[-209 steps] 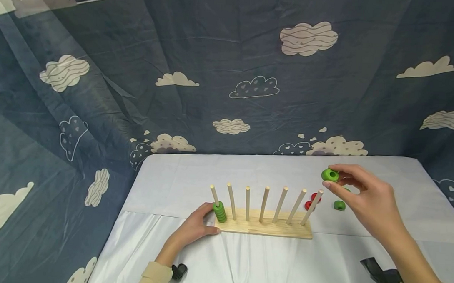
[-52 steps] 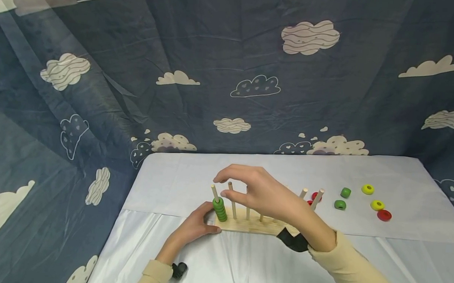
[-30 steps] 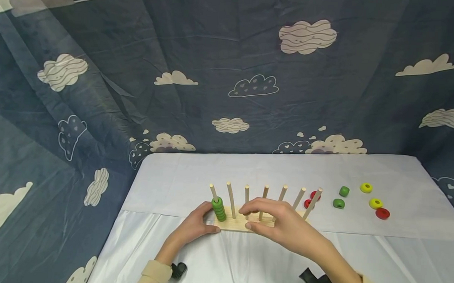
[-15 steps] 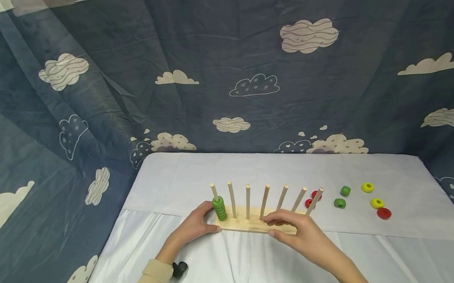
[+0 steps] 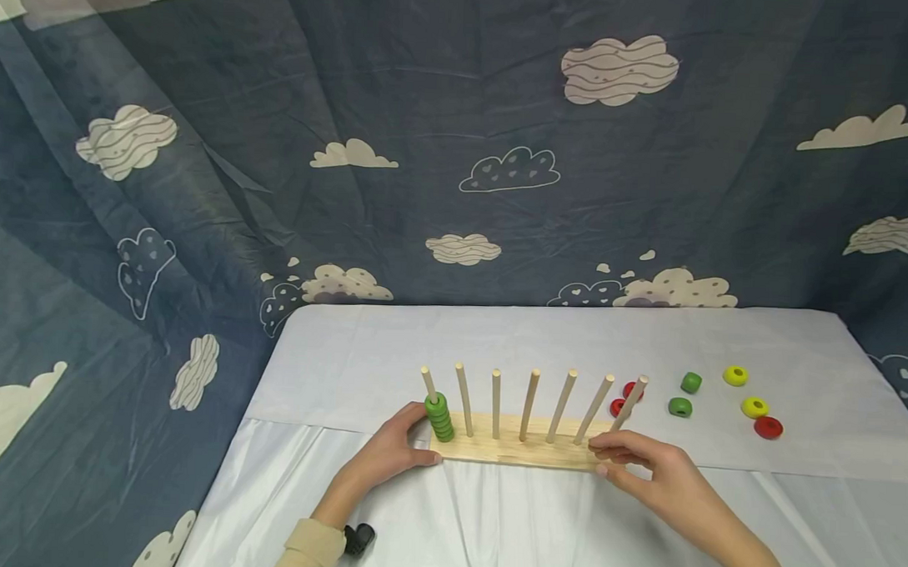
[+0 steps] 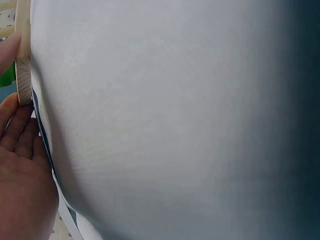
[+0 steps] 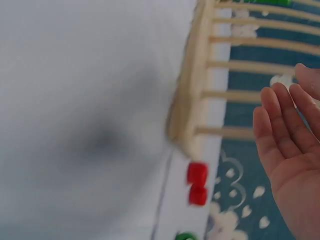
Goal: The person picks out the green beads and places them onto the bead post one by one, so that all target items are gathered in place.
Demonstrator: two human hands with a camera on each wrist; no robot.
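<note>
My left hand point(image 5: 391, 448) holds the left end of a wooden peg board point(image 5: 508, 452), its thumb at the front edge and its fingers around the side. In the left wrist view, the board's end point(image 6: 24, 85) sits between thumb and fingers. A stack of several green beads point(image 5: 439, 418) fills the lower part of the leftmost peg; the other pegs are bare. At the board's right end is my right hand point(image 5: 657, 474), holding nothing. The right wrist view shows that hand point(image 7: 300, 165) with loosely bent, empty fingers; whether it touches the board I cannot tell.
Right of the board lie two red beads point(image 5: 619, 408), two green beads point(image 5: 679, 407), two yellow beads point(image 5: 754, 407) and another red bead point(image 5: 768, 428). A white cloth point(image 5: 535, 528) covers the table, and a dark cloud-patterned curtain point(image 5: 427, 207) hangs behind it.
The right hand held a green bead at the right, then reached the leftmost peg, where the stack is now taller. Emptied, it has moved rightward along the board. The left hand stays put.
</note>
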